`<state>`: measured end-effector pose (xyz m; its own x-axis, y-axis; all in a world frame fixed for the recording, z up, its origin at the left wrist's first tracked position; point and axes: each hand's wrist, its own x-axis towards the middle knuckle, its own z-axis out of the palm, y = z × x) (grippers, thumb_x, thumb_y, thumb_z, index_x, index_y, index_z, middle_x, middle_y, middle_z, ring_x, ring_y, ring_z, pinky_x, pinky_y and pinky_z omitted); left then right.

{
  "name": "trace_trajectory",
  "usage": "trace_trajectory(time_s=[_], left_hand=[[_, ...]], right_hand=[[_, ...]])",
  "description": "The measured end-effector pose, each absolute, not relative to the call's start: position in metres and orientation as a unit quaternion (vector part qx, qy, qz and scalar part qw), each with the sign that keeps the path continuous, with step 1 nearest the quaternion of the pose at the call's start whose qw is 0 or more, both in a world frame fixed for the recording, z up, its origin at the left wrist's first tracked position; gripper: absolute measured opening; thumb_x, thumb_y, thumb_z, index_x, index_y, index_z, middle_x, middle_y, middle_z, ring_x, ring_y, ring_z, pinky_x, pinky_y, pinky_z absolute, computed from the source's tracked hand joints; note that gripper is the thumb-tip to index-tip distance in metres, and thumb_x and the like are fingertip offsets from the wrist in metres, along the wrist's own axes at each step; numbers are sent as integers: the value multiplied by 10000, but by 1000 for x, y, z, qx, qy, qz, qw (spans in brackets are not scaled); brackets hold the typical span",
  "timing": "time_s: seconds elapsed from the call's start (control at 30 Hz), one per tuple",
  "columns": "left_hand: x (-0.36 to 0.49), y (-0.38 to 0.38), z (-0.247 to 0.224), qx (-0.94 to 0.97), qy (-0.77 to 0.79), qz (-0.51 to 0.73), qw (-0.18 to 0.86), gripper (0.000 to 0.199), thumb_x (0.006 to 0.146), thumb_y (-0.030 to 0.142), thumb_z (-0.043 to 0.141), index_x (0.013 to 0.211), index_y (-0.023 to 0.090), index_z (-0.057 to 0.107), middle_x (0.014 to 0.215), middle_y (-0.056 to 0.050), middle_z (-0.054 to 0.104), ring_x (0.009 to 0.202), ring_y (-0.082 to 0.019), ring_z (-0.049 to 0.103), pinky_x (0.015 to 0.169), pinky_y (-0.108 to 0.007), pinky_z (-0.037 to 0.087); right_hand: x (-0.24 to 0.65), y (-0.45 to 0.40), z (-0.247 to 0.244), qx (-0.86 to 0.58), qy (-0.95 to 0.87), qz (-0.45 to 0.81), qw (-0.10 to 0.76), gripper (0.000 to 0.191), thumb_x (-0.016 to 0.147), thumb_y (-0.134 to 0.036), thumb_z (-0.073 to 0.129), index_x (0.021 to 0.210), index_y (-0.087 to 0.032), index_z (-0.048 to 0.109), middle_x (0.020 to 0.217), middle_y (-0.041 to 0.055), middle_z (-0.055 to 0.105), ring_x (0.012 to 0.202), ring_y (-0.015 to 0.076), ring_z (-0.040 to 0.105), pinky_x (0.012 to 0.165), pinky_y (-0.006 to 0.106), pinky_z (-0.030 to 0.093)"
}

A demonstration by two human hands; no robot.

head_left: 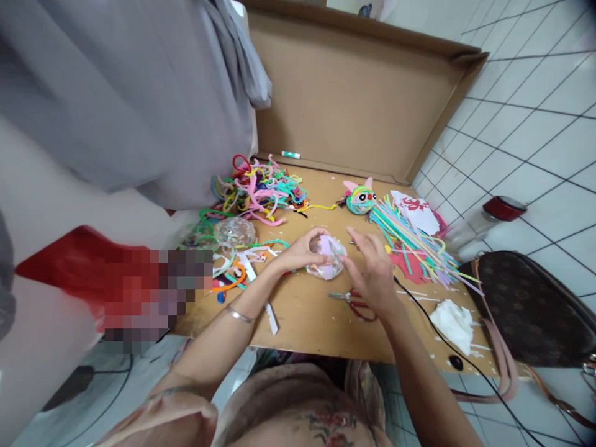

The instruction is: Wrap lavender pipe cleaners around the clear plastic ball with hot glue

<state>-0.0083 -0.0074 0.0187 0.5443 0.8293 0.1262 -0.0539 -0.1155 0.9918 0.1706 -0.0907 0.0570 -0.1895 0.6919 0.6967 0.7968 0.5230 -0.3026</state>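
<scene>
My left hand (300,250) grips a small clear ball wrapped with pale purple strips (327,259) over the flat cardboard work surface (316,323). My right hand (370,270) is at the ball's right side, fingers touching it. Red-handled scissors (356,303) lie on the cardboard just below my right hand. A second clear ball (234,232) rests to the left. A finished ball with a face and pink ears (361,198) sits further back.
A tangle of coloured pipe cleaners (261,189) lies at the back left, straight ones (414,239) at the right. A crumpled tissue (451,324), a brown bag (531,307), a red-lidded jar (488,217) and a black cable (433,329) are on the right. Grey cloth (130,93) hangs at the left.
</scene>
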Motion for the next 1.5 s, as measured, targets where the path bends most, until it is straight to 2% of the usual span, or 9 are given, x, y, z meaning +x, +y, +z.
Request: trace_trajectory(time_s=[0.1, 0.17, 0.27, 0.43, 0.77, 1.07, 1.5], left_hand=[[-7, -7, 18, 641, 283, 382, 603, 594, 538, 216, 782, 1064, 174, 510, 971, 5, 559, 849, -128, 548, 806, -254, 453], [-7, -6, 17, 639, 283, 380, 605, 597, 533, 224, 787, 1058, 179, 508, 986, 4, 554, 841, -124, 545, 790, -248, 448], [-7, -5, 15, 649, 285, 376, 597, 596, 547, 244, 801, 1061, 176, 509, 953, 12, 547, 816, -115, 531, 779, -243, 438], [-9, -3, 13, 650, 287, 368, 600, 606, 560, 258, 822, 1070, 174, 506, 916, 18, 544, 775, -105, 528, 738, -233, 439], [-11, 1, 10, 621, 275, 359, 640, 642, 554, 292, 854, 1071, 186, 490, 898, 20, 559, 772, -106, 544, 730, -235, 446], [-12, -3, 15, 617, 284, 354, 643, 664, 548, 302, 852, 1083, 185, 476, 892, 16, 545, 799, -111, 524, 750, -237, 447], [-12, -4, 21, 615, 293, 347, 645, 711, 511, 375, 897, 1050, 164, 484, 854, 25, 530, 772, -103, 508, 721, -230, 428]], right_hand=[[155, -89, 71, -433, -803, -82, 401, 263, 919, -229, 516, 1129, -247, 673, 951, 74, 645, 893, 203, 606, 782, 346, 511], [152, -87, 70, -419, -806, -83, 411, 252, 926, -174, 473, 997, -235, 707, 898, 64, 669, 855, 183, 625, 756, 322, 514], [154, -87, 61, -416, -785, -57, 456, 244, 932, -159, 472, 969, -226, 703, 887, 51, 716, 836, 166, 666, 761, 307, 532], [158, -89, 43, -438, -734, -46, 517, 144, 915, -231, 558, 910, -236, 702, 867, 34, 754, 815, 175, 708, 769, 337, 561], [168, -77, 12, -387, -762, -70, 514, 134, 897, -178, 541, 943, -246, 646, 1013, 57, 765, 1000, 196, 710, 902, 415, 532], [164, -79, 12, -363, -751, -67, 547, 132, 891, -127, 554, 950, -234, 605, 980, 59, 765, 951, 180, 717, 824, 372, 539], [164, -79, 8, -357, -758, -24, 545, 121, 903, -149, 565, 968, -235, 621, 997, 55, 758, 984, 184, 701, 845, 368, 531]])
